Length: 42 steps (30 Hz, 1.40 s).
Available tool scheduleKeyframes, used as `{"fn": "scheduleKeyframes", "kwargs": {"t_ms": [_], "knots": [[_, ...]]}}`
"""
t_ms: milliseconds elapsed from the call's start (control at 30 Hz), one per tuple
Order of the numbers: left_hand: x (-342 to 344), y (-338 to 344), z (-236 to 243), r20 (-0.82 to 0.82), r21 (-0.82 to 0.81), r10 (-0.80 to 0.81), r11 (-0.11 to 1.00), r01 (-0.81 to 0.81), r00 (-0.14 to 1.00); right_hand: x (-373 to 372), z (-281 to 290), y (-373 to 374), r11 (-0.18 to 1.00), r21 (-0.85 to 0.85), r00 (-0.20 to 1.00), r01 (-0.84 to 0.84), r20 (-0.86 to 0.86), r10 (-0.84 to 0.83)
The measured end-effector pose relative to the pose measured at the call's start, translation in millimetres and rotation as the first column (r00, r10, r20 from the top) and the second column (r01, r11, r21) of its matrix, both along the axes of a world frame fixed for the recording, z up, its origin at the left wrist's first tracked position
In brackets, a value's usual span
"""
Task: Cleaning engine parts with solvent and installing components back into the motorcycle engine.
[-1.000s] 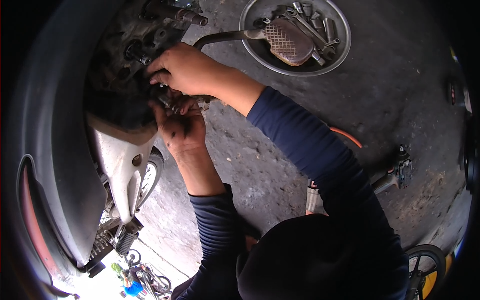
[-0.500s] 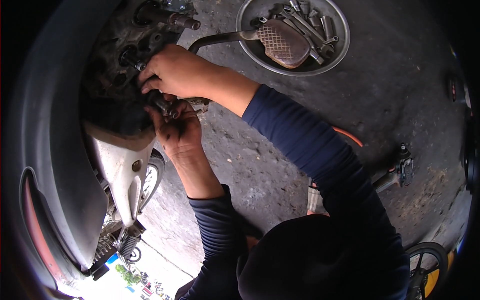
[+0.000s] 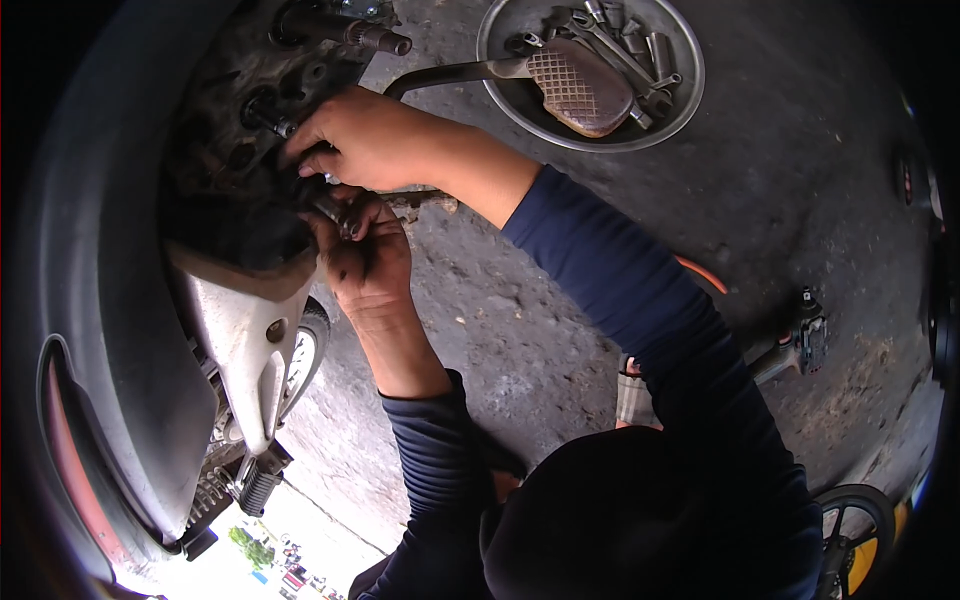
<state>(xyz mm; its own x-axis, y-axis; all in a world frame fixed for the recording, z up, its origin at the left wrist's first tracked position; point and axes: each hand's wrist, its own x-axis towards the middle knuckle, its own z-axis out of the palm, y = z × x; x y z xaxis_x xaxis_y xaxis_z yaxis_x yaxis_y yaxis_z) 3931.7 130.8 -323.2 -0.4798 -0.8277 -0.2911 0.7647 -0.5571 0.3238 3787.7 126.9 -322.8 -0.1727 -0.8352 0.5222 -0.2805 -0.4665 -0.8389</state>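
My left hand, palm up below the motorbike engine, has its curled fingers round a small metal cylindrical piece. Just above it, my right hand is bent in against the engine, its fingertips closed on something I cannot make out beside a protruding metal fitting. Higher up, a splined shaft sticks out of the engine. A bent metal lever with a cross-hatched foot pad reaches over a steel bowl of wrenches and sockets.
Grey bodywork and a white panel line the left, with a tyre behind. On the stained concrete floor lie a power tool and an orange hose. A spoked wheel sits at lower right.
Both hands shift only slightly at the engine, moving a little left and then back right, still close together. In the bright street at lower left, the figure seen earlier no longer shows.
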Motion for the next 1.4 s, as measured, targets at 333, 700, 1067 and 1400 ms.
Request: {"fn": "scheduleKeyframes", "kwargs": {"t_ms": [333, 700, 1067, 1400], "knots": [[-2.2, 5.1, -3.0, -0.012, -0.049, 0.003, 0.999, -0.004, 1.000, 6.3, -6.5, 3.8, 0.997, 0.041, 0.990, -0.058, 0.129, 0.052], [-6.1, 14.4, 4.8, 0.042, -0.037, 0.028, 0.999, -0.026, 0.999, -1.2, 10.1, 18.4, 0.970, 0.229, 0.991, -0.084, 0.118, 0.058], [-7.3, 21.9, 16.9, 0.127, -0.007, 0.112, 0.994, -0.112, 0.986, 7.8, 26.5, 6.3, 0.865, 0.411, 0.893, -0.288, 0.441, 0.088], [-10.4, 27.9, 17.1, 0.324, -0.047, 0.072, 0.997, -0.060, 0.943, -9.2, 24.0, 25.2, 0.855, 0.370, 0.928, -0.364, 0.218, 0.301]]}}
